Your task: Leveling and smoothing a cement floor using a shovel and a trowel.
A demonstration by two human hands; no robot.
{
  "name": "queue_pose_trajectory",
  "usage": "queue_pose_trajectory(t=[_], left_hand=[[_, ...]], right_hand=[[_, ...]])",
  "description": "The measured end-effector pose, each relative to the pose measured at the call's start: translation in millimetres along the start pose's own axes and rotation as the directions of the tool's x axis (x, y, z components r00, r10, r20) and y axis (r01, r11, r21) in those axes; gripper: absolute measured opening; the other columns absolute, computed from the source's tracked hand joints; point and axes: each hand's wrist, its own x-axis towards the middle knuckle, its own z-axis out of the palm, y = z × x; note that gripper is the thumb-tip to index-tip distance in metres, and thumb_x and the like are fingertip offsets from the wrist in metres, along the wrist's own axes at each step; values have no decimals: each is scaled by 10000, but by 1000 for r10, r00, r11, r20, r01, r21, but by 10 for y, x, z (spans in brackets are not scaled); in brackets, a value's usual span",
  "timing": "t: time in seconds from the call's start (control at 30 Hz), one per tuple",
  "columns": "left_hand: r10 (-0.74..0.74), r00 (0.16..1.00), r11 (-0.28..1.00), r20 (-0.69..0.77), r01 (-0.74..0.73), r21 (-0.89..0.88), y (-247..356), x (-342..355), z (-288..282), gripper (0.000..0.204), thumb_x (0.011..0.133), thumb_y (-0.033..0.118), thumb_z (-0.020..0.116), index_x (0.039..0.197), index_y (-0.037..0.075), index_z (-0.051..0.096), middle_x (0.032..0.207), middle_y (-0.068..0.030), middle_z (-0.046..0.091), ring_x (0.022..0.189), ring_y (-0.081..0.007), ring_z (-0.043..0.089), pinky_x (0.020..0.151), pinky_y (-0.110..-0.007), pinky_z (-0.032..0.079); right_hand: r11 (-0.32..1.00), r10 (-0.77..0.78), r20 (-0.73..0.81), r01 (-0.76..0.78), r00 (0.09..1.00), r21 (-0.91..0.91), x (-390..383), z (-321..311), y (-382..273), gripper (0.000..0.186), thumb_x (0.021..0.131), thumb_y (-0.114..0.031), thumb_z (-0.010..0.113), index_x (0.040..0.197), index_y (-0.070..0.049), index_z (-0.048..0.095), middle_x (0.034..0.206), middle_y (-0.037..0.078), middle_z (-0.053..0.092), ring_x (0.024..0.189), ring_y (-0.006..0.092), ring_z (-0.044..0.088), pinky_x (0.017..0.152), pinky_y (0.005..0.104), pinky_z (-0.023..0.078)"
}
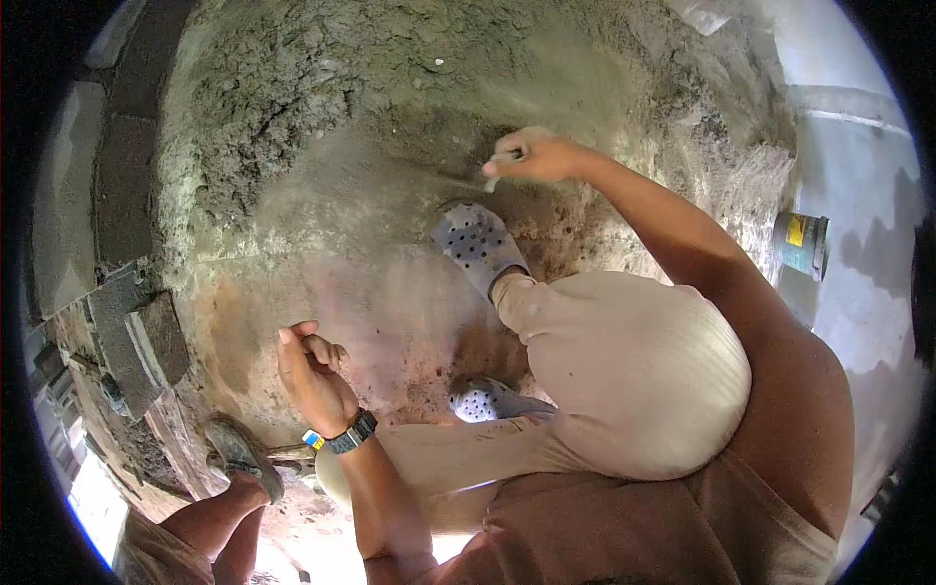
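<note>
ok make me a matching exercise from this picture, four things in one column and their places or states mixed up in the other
Things
1. left hand
2. right hand
3. wristwatch
4. container

Places or states
A. partly yellow, toward the picture's right edge
B. gripping a pale object
C. dark, strapped around a wrist
D. fingers loosely bent, nothing visible held

Right pairs: 1-D, 2-B, 3-C, 4-A
</note>
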Motion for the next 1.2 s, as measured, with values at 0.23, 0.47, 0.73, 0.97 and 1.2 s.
queue_pose_trajectory(t=[0.23, 0.47, 0.73, 0.97, 1.2], left_hand=[[-20, 999, 995, -46, 25, 97, -111, 127, -89, 374, 1006, 372, 502, 917, 21, 596, 591, 22, 408, 529, -83, 377, 534, -261, 382], [20, 993, 991, -118, -4, 137, -113, 106, -159, 373, 998, 377, 516, 905, 28, 606, 597, 23, 404, 532, -84, 377, 525, -262, 384], [-1, 998, 995, -66, 7, 96, -41, 34, -131, 371, 999, 369, 516, 917, 19, 606, 600, 20, 403, 545, -90, 386, 529, -264, 376], [55, 988, 998, 143, -60, 32, 93, -90, 480, 375, 993, 370, 529, 938, 9, 614, 603, 21, 413, 546, -88, 383, 559, -262, 374], [-42, 990, 989, 132, 22, 145, -109, 4, 552, 359, 985, 359, 550, 921, 14, 622, 616, 24, 416, 541, -84, 377, 545, -256, 366]], right_hand=[[949, -44, 38, 53, 998, -311, 592, 397, -453, 600, 883, -641, 515, 946, -73, 699, 965, 125, 683, 961, 316, 636, 809, 414, 496], [896, 161, -319, -274, 934, -349, 748, -474, 146, 707, 774, -774, 529, 949, -124, 745, 999, 187, 690, 998, 355, 650, 847, 474, 501], [939, 209, -42, -189, 977, 289, -17, -855, -406, 618, 846, -707, 546, 785, -92, 553, 541, -67, 413, 416, 40, 370, 377, 210, 274], [994, -106, 41, 106, 993, 4, -447, -48, -152, 557, 813, -641, 636, 963, -106, 674, 780, 60, 645, 762, 196, 613, 691, 388, 488], [1000, -21, 308, 26, 951, -12, -111, 306, 425, 533, 801, -555, 694, 1003, -61, 689, 903, 92, 705, 902, 243, 642, 765, 407, 483]])
